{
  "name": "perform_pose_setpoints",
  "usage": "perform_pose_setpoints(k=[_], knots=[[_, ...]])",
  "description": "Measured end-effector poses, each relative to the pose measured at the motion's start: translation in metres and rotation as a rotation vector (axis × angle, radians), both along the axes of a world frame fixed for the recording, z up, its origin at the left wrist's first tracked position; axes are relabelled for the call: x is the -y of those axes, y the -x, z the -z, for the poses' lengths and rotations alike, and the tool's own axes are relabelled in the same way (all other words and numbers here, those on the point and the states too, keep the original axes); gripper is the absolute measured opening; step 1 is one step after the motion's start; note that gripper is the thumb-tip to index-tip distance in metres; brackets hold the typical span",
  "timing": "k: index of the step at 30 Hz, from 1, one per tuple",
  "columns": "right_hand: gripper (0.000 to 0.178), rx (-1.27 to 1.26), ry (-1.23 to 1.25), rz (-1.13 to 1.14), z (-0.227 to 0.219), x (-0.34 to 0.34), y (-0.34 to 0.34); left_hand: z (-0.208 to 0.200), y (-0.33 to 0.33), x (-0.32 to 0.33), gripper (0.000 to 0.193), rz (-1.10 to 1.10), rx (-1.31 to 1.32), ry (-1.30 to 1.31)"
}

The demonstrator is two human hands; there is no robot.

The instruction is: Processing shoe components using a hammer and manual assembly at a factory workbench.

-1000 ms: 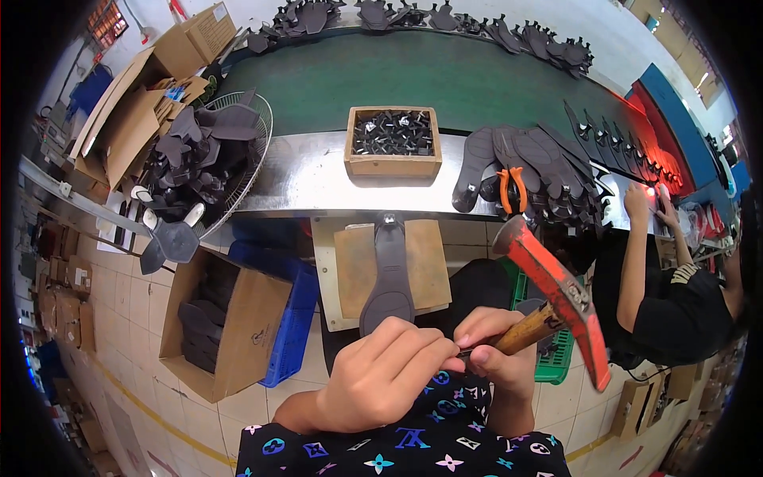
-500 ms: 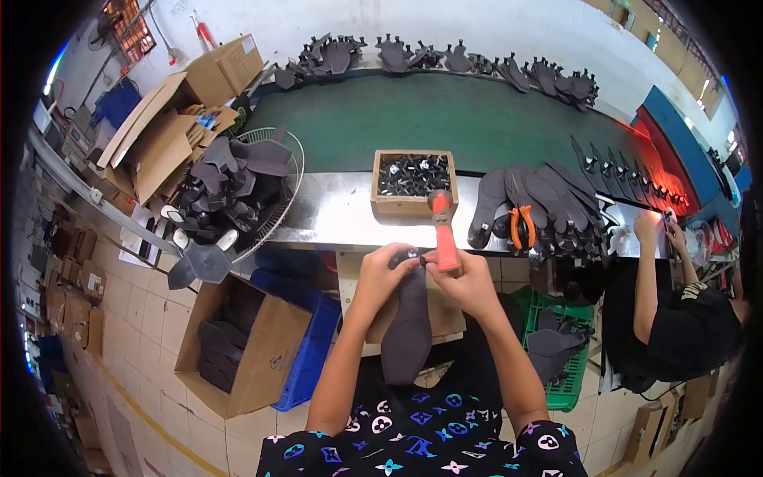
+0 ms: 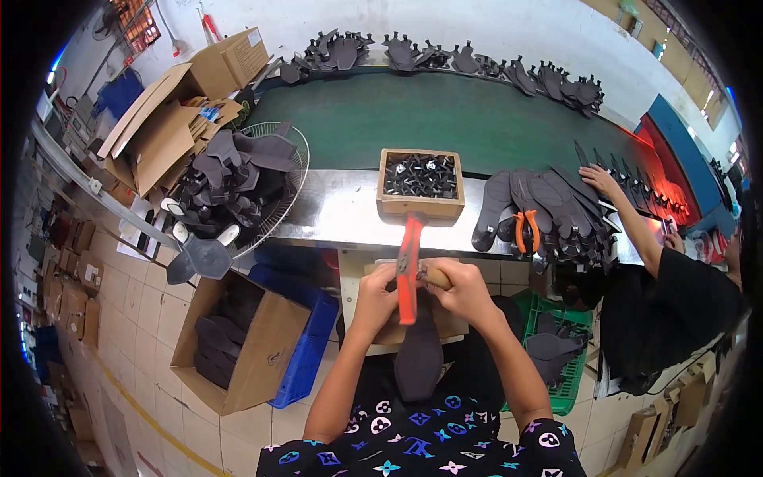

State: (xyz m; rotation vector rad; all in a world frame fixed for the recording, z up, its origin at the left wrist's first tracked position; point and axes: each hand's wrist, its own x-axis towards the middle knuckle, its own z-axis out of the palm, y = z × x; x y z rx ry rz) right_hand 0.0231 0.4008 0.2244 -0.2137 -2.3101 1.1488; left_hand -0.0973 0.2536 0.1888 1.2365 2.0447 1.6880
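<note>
A dark grey shoe sole (image 3: pixel 419 358) lies lengthwise in front of me, its near end above my lap. My left hand (image 3: pixel 375 298) is closed at the sole's far end; the fingertips are partly hidden by a hammer. My right hand (image 3: pixel 462 290) grips the wooden handle of that hammer (image 3: pixel 408 274), whose long head is orange-red with a dark middle. The hammer head is over the far part of the sole, hiding the spot under it. Beneath the hands and sole is a tan work block (image 3: pixel 451 327).
Beyond my hands stands a wooden box (image 3: pixel 420 208) of small black parts. Orange-handled pliers (image 3: pixel 526 232) lie by piled soles (image 3: pixel 556 199). A wire basket (image 3: pixel 300 171) of soles is left, a cardboard box (image 3: pixel 266 350) below. A co-worker's arm (image 3: pixel 636 222) reaches toward the green conveyor (image 3: pixel 445 111).
The hammer has swung from above my right hand to over the sole's far end, its handle now showing. The sole has shifted slightly right and nearer. The co-worker's arm has reached forward and left.
</note>
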Motion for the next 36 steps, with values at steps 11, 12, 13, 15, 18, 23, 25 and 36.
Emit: perform_pose_setpoints(k=[11,12,13,15,18,23,25,36], knots=[[0.023,-0.021,-0.044,0.035,-0.027,0.016,-0.011,-0.006,0.003,-0.002,0.035,0.055,-0.018,0.043],[0.023,-0.021,-0.045,0.034,-0.030,0.019,-0.018,-0.011,0.004,-0.004,0.033,0.089,0.027,0.022],[0.029,0.009,0.019,0.093,-0.041,0.028,-0.026,-0.012,0.005,-0.001,0.030,0.112,0.074,0.005],[0.035,0.041,0.084,0.145,-0.051,0.039,-0.040,-0.007,0.008,0.000,0.026,0.125,0.145,0.003],[0.045,0.023,-0.029,0.094,-0.049,0.042,-0.061,-0.007,0.012,-0.004,0.026,0.179,0.201,0.006],[0.051,0.027,-0.078,0.075,-0.059,0.056,-0.071,-0.005,0.017,-0.004,0.026,0.219,0.207,0.002],[0.052,-0.012,-0.099,0.082,-0.053,0.057,-0.070,-0.009,0.013,-0.004,0.026,0.228,0.200,-0.006],[0.031,-0.134,-0.333,0.117,-0.100,0.059,-0.092,0.011,0.007,0.011,0.096,0.139,-0.047,0.128]])
